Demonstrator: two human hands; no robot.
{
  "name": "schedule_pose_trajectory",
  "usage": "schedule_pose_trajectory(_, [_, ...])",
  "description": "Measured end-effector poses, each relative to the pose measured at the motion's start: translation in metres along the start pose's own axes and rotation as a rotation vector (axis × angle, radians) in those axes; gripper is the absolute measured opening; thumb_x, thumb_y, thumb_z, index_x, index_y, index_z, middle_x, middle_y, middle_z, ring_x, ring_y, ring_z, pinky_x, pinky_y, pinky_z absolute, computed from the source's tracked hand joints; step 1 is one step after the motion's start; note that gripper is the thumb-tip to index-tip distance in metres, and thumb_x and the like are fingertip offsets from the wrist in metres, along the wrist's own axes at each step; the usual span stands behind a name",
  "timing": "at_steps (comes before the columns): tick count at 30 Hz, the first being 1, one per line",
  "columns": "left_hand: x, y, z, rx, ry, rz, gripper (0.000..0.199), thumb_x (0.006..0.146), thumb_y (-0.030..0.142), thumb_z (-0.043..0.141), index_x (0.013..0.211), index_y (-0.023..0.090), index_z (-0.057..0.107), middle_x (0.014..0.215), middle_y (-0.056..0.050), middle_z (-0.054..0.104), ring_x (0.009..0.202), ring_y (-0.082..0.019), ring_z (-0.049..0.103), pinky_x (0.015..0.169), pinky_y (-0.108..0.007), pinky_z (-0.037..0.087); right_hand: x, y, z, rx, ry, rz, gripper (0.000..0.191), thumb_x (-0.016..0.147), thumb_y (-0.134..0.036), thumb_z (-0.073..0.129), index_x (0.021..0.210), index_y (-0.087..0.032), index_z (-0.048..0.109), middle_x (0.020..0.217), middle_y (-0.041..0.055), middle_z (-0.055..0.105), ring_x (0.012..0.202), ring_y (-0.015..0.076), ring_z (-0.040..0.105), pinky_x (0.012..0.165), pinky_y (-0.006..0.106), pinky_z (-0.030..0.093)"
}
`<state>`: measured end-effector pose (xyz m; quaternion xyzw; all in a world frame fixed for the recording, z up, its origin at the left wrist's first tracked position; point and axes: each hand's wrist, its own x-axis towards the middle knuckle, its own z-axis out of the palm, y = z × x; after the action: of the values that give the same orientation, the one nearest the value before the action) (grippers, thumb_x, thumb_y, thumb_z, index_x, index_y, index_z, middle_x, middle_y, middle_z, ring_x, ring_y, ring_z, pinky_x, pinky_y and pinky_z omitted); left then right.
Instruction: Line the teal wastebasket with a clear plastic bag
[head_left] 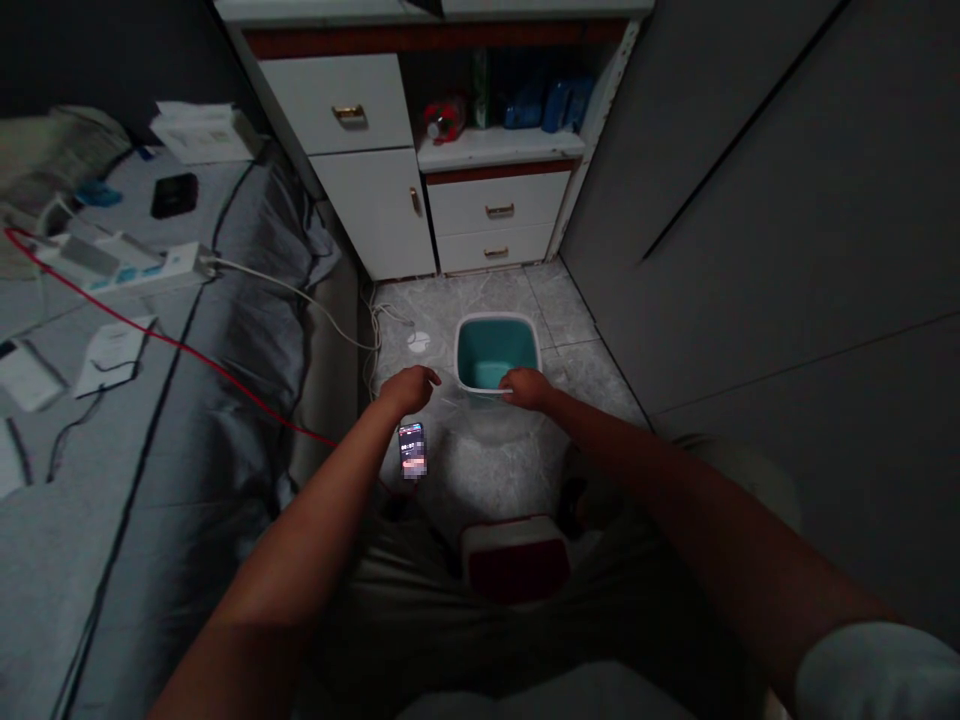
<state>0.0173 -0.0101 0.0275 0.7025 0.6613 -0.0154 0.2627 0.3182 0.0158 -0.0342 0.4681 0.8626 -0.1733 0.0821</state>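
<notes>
Hold the bin [495, 345] level: your right hand [527, 388] grips its near rim; your left hand [409, 389], loosely curled, seems empty, left of it.

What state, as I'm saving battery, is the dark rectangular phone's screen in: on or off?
On: the phone's screen glows, with pale digits and orange patches.
</notes>
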Motion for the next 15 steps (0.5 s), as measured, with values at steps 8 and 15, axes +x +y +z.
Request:
schedule_pose_trajectory(8, [0.002,0.005,-0.002,0.006,-0.07,0.053,0.031,0.087,0.018,0.065,0.11,0.028,0.084,0.107,-0.008,0.082,0.103,-0.026,0.075,0.09,-0.032,0.055,-0.004,-0.001,-0.034,0.1,-0.034,0.041,0.03,0.095,-0.028,0.069,0.121,-0.024,0.084,0.122,0.0042,0.08,0.113,0.0238,0.073,0.083,0.025,0.05])
schedule_pose_trajectory(15, [0.006,0.0,0.003,-0.034,-0.025,0.06,0.028,0.084,0.02,0.068,0.105,0.029,0.083,0.103,-0.005,0.083,0.1,-0.023,0.076,0.086,-0.028,0.055,-0.004,0.006,-0.11,0.085,0.067,-0.034,0.028,0.095,-0.029,0.068,0.116,-0.025,0.086,0.115,0.0033,0.082,0.104,0.0221,0.073,0.079,0.025,0.047])
